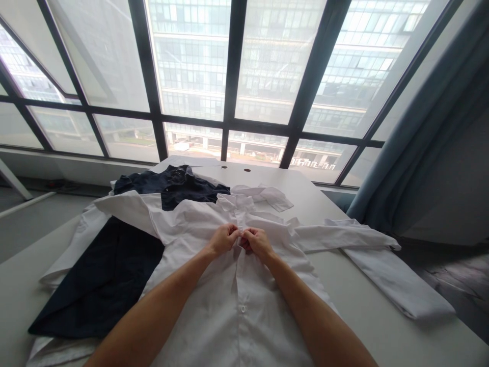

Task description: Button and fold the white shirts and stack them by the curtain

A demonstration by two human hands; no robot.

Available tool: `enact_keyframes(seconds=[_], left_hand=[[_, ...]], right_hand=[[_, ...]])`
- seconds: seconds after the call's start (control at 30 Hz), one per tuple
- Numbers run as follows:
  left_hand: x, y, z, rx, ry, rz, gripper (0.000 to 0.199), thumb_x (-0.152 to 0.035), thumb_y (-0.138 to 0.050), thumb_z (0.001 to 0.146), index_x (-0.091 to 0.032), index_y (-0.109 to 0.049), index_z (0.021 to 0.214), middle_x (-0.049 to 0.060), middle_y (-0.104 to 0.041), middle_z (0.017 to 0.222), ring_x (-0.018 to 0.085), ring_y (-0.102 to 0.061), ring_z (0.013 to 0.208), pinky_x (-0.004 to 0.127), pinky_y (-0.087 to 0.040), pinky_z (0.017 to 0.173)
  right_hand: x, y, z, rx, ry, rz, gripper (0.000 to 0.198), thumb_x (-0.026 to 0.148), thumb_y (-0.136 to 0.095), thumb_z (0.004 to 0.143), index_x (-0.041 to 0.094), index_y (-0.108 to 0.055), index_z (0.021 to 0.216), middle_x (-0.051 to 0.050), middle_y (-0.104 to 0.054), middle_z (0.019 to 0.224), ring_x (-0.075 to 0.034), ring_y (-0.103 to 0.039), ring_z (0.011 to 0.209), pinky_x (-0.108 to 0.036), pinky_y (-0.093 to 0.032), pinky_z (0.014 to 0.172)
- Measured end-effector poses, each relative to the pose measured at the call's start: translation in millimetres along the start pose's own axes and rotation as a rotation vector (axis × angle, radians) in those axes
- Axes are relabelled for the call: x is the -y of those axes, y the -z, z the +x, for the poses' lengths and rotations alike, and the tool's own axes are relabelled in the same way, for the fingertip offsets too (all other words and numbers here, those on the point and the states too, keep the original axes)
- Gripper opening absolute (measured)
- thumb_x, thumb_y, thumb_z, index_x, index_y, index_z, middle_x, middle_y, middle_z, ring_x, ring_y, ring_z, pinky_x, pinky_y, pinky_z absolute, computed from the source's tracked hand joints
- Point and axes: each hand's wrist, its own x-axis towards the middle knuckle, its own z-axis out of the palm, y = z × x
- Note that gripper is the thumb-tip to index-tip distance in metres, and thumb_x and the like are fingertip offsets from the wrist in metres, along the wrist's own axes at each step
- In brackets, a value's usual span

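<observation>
A white button-up shirt lies spread front side up, its collar towards the window and its sleeves out to the sides. At the upper front placket, my left hand pinches the cloth between thumb and fingers. Close beside it, almost touching, my right hand is closed on the other side of the placket. Any button between the fingertips is hidden. Lower on the placket a small button shows.
The white table bears everything. Dark navy garments and more white clothing lie on the left, partly under the shirt. Another white piece hangs near the right edge. Beyond stand tall windows; a grey-blue curtain hangs at right.
</observation>
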Motion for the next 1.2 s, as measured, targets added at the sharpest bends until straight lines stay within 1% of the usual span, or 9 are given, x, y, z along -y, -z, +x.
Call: enact_keyframes(seconds=[0.17,0.33,0.43,0.5,0.57,0.67,0.8,0.97,1.2], left_hand=[[0.6,0.6,-0.6,0.015,-0.048,0.065,0.025,-0.039,-0.055,0.086,-0.016,-0.063,0.084,-0.006,-0.05,0.052,0.009,-0.042,0.039,0.021,-0.031,0.044],[2.2,0.4,-2.9,-0.118,-0.156,0.405,0.021,-0.032,-0.056,0.088,-0.018,-0.07,0.082,0.002,-0.065,0.066,0.016,-0.06,0.063,0.024,-0.039,0.061],[2.3,1.9,-5.8,-0.164,-0.124,0.576,0.02,-0.033,-0.058,0.089,-0.019,-0.071,0.094,0.006,-0.071,0.077,0.022,-0.066,0.077,0.028,-0.043,0.072],[2.9,3.7,-7.6,-0.181,-0.133,0.67,0.023,-0.032,-0.058,0.088,-0.019,-0.069,0.105,0.008,-0.073,0.088,0.025,-0.066,0.091,0.031,-0.045,0.081],[5.0,5.4,-8.9,-0.177,-0.157,0.771,0.03,-0.033,-0.057,0.09,-0.019,-0.066,0.115,0.011,-0.071,0.108,0.027,-0.062,0.108,0.034,-0.043,0.093],[11.1,7.1,-11.2,-0.099,-0.168,0.903,0.043,-0.038,-0.05,0.094,-0.019,-0.058,0.132,0.013,-0.056,0.14,0.029,-0.046,0.133,0.043,-0.031,0.111],[17.7,9.9,-24.2,0.102,-0.131,0.989,0.059,-0.047,-0.038,0.098,-0.018,-0.039,0.15,0.013,-0.03,0.16,0.031,-0.023,0.148,0.055,-0.015,0.118],[14.6,13.9,-58.7,0.217,-0.136,1.012,0.065,-0.052,-0.035,0.097,-0.017,-0.034,0.153,0.012,-0.023,0.162,0.032,-0.018,0.15,0.059,-0.014,0.117],[-9.2,27.6,-33.5,0.033,-0.113,0.735,0.032,-0.033,-0.045,0.095,-0.019,-0.072,0.104,0.014,-0.07,0.117,0.028,-0.06,0.115,0.039,-0.039,0.104]], right_hand=[[2.8,2.9,4.2,-0.007,-0.084,0.093,0.014,0.028,-0.062,0.063,0.017,-0.054,0.058,0.004,-0.052,0.048,-0.006,-0.041,0.038,-0.018,-0.029,0.038],[5.9,4.8,3.0,0.064,-0.106,0.065,0.02,0.03,-0.063,0.068,0.018,-0.052,0.056,0.004,-0.048,0.048,-0.007,-0.039,0.039,-0.02,-0.031,0.04],[5.4,7.6,0.5,-0.036,0.033,-0.253,0.019,0.034,-0.06,0.076,0.017,-0.062,0.068,-0.002,-0.06,0.057,-0.014,-0.054,0.049,-0.025,-0.042,0.049],[4.4,14.0,-1.5,-0.166,0.263,-0.565,0.019,0.032,-0.058,0.08,0.017,-0.069,0.083,-0.008,-0.071,0.078,-0.021,-0.066,0.075,-0.031,-0.05,0.071],[2.0,23.8,-3.0,-0.246,0.442,-0.842,0.027,0.028,-0.057,0.082,0.018,-0.07,0.103,-0.012,-0.071,0.108,-0.025,-0.062,0.106,-0.037,-0.043,0.097],[-4.3,37.4,-5.2,-0.237,0.397,-1.104,0.045,0.031,-0.055,0.087,0.015,-0.061,0.129,-0.015,-0.057,0.138,-0.028,-0.046,0.132,-0.043,-0.026,0.113],[-8.9,40.0,-19.9,-0.128,0.208,-1.28,0.053,0.038,-0.042,0.097,0.015,-0.049,0.144,-0.016,-0.039,0.155,-0.031,-0.032,0.143,-0.051,-0.021,0.114],[2.4,34.9,-57.4,-0.037,0.181,-1.346,0.057,0.048,-0.048,0.093,0.016,-0.052,0.141,-0.019,-0.043,0.151,-0.036,-0.038,0.138,-0.053,-0.03,0.106],[26.4,39.0,-42.8,-0.159,0.24,-1.284,0.032,0.041,-0.054,0.091,0.02,-0.072,0.105,-0.013,-0.067,0.117,-0.027,-0.064,0.1,-0.035,-0.044,0.086]])
